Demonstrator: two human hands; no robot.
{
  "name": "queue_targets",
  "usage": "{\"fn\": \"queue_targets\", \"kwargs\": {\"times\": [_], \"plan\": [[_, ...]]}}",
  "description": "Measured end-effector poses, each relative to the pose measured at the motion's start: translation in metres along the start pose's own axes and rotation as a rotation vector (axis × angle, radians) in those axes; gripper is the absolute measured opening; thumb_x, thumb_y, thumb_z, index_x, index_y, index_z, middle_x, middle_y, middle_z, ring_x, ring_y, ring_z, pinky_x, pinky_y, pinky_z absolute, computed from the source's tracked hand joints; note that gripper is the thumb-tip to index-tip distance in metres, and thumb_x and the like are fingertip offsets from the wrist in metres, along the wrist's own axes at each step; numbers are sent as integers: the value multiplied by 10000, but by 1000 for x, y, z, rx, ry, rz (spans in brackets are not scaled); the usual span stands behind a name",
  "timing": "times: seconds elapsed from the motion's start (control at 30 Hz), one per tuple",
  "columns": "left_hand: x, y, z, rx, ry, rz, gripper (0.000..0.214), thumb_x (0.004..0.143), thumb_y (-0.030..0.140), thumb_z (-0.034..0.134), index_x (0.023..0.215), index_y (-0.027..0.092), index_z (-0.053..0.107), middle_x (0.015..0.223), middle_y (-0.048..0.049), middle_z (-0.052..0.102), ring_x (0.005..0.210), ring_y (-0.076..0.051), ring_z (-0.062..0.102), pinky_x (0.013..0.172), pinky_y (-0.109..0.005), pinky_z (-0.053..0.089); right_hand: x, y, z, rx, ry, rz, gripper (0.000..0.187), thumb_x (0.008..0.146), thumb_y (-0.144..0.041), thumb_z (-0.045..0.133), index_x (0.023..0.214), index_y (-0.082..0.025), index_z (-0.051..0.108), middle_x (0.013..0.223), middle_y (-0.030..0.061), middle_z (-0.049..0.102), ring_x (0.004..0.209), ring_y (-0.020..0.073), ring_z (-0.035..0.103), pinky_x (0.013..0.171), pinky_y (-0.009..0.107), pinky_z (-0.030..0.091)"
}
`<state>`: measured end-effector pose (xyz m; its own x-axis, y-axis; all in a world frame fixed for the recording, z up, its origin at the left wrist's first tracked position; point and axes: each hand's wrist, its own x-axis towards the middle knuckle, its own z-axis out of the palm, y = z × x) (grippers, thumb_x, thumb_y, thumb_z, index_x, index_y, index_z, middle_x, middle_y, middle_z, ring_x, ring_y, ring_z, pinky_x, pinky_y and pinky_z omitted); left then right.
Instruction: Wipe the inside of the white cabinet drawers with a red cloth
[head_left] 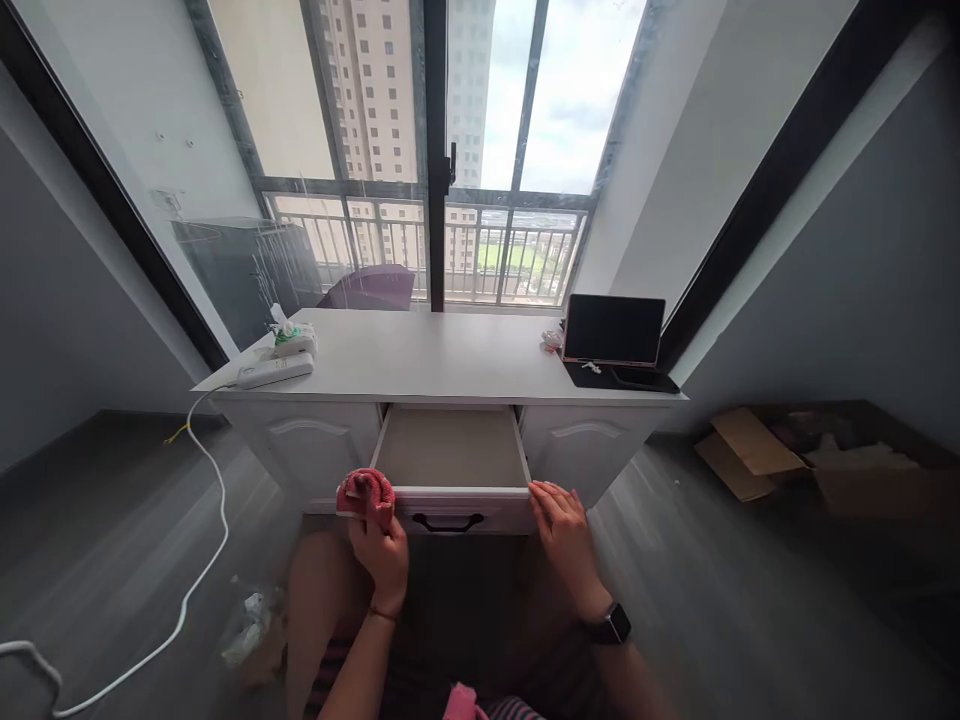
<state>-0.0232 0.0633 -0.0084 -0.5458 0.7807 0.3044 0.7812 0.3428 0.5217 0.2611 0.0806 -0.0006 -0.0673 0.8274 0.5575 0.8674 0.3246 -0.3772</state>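
A drawer (450,450) is pulled out from the middle of a white desk (420,350), and its inside looks bare. My left hand (381,555) is closed around a bunched red cloth (366,496) at the drawer's front left corner. At the opposite front corner my right hand (566,535) grips the top edge of the drawer front, fingers laid over it. Between the hands, a dark handle (448,523) runs across the drawer front. Whether the cloth touches the drawer, I cannot tell.
On the desk's left stand a tissue pack (292,338) and a power strip (276,371), its white cord (217,480) trailing over the floor. A tablet (613,330) stands at the right. An opened cardboard box (862,485) lies right; a plastic bag (253,625) lies lower left.
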Motion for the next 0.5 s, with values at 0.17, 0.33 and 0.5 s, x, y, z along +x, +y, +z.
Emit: {"fn": "queue_targets", "kwargs": {"times": [0.17, 0.33, 0.5], "plan": [[-22, 32, 38, 99, -257, 124, 575, 949, 235, 244, 1505, 107, 321, 1249, -223, 548, 1230, -364, 472, 1045, -521, 371, 15, 4, -6, 120, -61, 70, 427, 1013, -454, 344, 1164, -242, 681, 1129, 72, 718, 1060, 224, 645, 1114, 548, 303], [-48, 51, 78, 83, -304, 445, 495, 955, 309, 375, 1418, 197, 506, 1110, -176, 631, 995, -292, 575, 933, -464, 452, 28, 7, -10, 239, -57, 132, 506, 1010, -492, 302, 1078, -212, 718, 1100, 90, 734, 1019, 233, 666, 1137, 542, 295], [-68, 76, 111, -74, 157, 823, 341, 908, 318, 560, 1225, 240, 659, 993, -112, 682, 853, -219, 598, 815, -401, 482, 35, 8, -17, 284, -114, 159, 542, 1023, -458, 243, 1037, -210, 724, 983, 76, 758, 942, 215, 696, 1126, 513, 334]]}}
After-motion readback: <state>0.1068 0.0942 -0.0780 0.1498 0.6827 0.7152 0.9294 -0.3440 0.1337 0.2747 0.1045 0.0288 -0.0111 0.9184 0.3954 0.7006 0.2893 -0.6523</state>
